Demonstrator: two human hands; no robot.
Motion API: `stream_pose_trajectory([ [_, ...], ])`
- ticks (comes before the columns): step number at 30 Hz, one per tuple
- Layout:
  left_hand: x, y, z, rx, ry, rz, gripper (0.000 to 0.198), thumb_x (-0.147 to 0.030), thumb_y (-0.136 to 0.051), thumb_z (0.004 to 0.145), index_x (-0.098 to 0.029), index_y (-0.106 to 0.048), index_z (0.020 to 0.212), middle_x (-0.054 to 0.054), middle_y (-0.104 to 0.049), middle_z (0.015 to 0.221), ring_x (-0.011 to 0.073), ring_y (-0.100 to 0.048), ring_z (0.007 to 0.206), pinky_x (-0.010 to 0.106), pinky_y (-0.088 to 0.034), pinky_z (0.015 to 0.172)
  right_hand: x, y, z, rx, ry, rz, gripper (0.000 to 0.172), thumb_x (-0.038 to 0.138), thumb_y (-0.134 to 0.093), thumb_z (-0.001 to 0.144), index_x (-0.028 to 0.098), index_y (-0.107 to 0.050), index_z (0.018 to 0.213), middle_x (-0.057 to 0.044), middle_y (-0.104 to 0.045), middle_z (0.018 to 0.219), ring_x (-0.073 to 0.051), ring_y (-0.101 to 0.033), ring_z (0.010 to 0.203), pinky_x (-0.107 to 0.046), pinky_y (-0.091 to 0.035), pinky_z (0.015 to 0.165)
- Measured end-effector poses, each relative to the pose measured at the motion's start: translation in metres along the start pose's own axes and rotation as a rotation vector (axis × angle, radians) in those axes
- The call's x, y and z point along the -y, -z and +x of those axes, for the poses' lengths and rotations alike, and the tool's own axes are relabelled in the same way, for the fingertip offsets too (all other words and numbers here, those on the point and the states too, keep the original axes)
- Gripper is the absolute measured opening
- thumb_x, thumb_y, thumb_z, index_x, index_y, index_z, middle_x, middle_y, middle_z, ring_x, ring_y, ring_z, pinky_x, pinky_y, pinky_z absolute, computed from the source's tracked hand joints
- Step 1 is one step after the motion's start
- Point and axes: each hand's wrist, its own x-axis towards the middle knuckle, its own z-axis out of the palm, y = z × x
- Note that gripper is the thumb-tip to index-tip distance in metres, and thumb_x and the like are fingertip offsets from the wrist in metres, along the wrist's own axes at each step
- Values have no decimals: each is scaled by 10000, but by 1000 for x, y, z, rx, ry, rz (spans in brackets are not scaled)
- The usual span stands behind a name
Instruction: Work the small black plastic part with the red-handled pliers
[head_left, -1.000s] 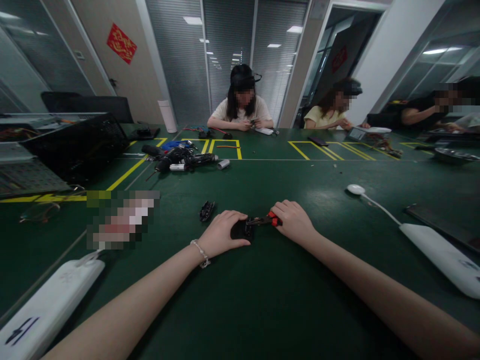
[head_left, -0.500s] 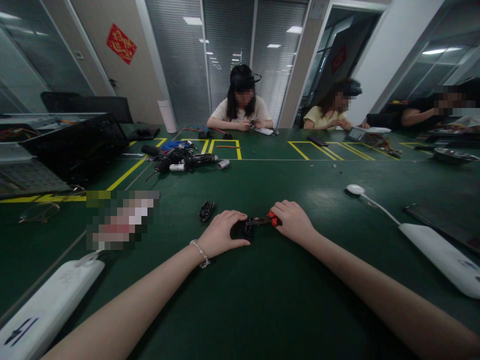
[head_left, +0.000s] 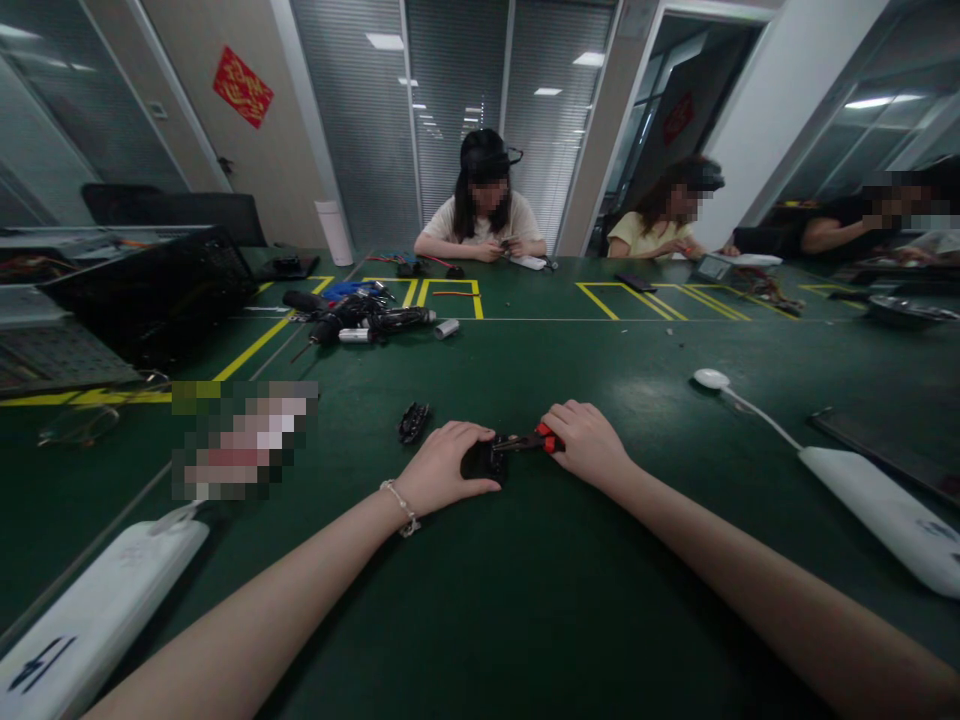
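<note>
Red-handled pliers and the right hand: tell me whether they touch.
Touching. The head view shows the right hand closed around the handle end of the red-handled pliers.

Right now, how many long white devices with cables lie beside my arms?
2: one white device left of your left hand, and another white device right of your right hand, both partly out of frame.

The black part (head_left: 477, 462) is gripped, partly covered, its uneven edge facing 3 o'clock; the pliers (head_left: 534, 440), red-handled, dark-nosed, lie nearly level, pointing to 9 o'clock, tips at that edge
</note>
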Motion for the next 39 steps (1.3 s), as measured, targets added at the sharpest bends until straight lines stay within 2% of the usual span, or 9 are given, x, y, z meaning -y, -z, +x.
stream_pose_trajectory([
  [39, -1, 1, 0, 13, 12, -2, 571, -478, -635, 671, -231, -441, 1147, 52, -505, 1150, 245, -440, 1073, 413, -355, 898, -1, 1, 0, -13, 31, 24, 207, 167, -539, 661, 158, -554, 867, -78, -563, 909, -196, -464, 805, -310, -327, 708],
])
